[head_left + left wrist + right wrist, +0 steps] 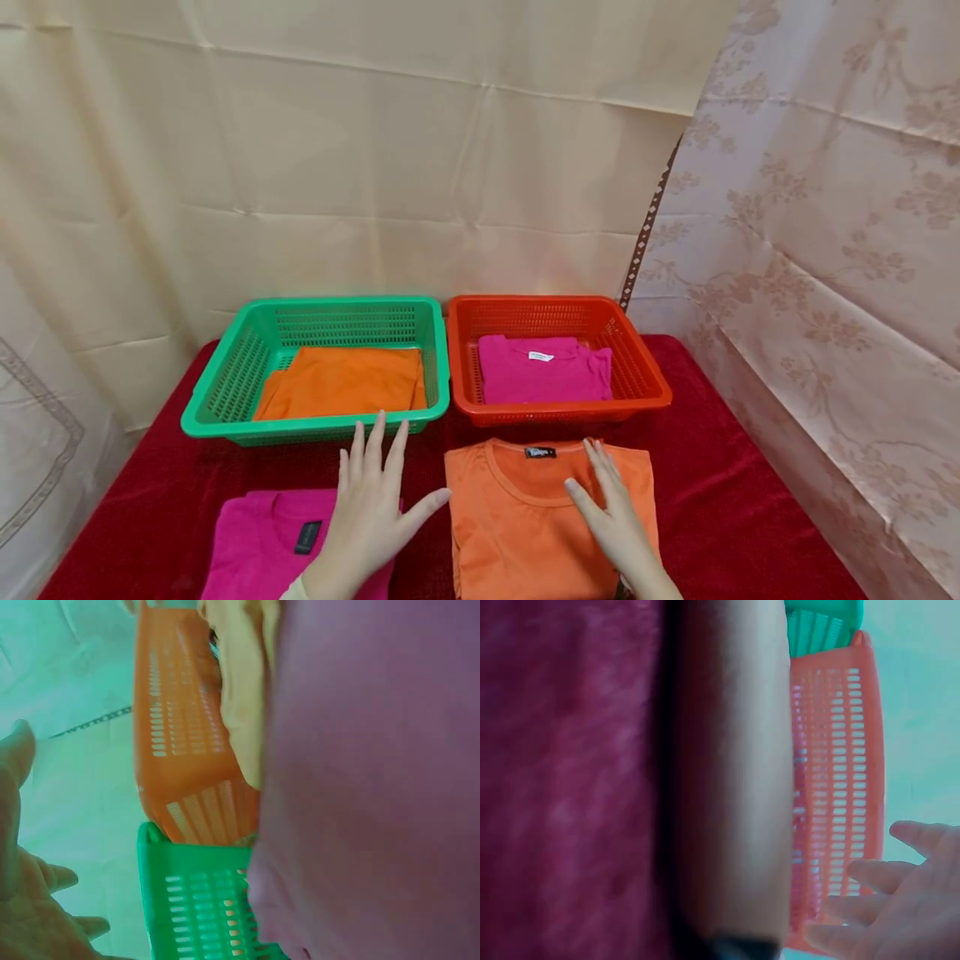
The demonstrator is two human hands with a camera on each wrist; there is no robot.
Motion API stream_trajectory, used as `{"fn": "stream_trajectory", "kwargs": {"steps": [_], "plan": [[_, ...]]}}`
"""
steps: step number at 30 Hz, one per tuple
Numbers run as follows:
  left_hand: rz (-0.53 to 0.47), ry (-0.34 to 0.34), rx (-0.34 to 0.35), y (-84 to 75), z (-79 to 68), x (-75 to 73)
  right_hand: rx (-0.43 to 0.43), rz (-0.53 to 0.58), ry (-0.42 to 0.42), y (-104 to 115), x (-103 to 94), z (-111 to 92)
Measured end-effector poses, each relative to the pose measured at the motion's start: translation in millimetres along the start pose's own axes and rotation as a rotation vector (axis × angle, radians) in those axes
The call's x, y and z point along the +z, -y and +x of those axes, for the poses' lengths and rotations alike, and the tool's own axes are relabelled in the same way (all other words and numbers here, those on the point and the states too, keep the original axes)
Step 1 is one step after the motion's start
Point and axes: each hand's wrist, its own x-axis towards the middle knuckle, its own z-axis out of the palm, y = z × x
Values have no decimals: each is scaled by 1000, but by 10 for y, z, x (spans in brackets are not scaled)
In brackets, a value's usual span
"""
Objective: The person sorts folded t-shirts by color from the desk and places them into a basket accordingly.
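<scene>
My left hand (371, 504), fingers straight and spread, is over the right part of a folded magenta shirt (251, 533) with a dark label; whether it touches the cloth I cannot tell. Over the right part of a folded orange shirt (517, 533) is my right hand (611, 508), fingers extended and thumb apart, gripping nothing. Each wrist view catches its own hand at the edge, the left hand (37, 900) and the right hand (900, 900), both with nothing in the fingers.
Behind the shirts stand a green basket (315, 429) with a folded orange garment (348, 379) and a red basket (562, 411) with a folded magenta shirt (543, 375). A dark red cloth (742, 508) covers the table. Pale curtains (375, 150) hang behind.
</scene>
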Motion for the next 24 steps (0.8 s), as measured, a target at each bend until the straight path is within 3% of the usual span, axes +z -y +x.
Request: {"fn": "stream_trajectory", "kwargs": {"steps": [7, 15, 24], "plan": [[-70, 67, -10, -122, -18, -15, 154, -27, 30, -117, -174, -100], [-355, 226, -167, -199, -55, -22, 287, -92, 18, -291, -344, -171], [-558, 306, -207, -313, -125, 42, 405, -102, 70, -385, -415, -185]]}}
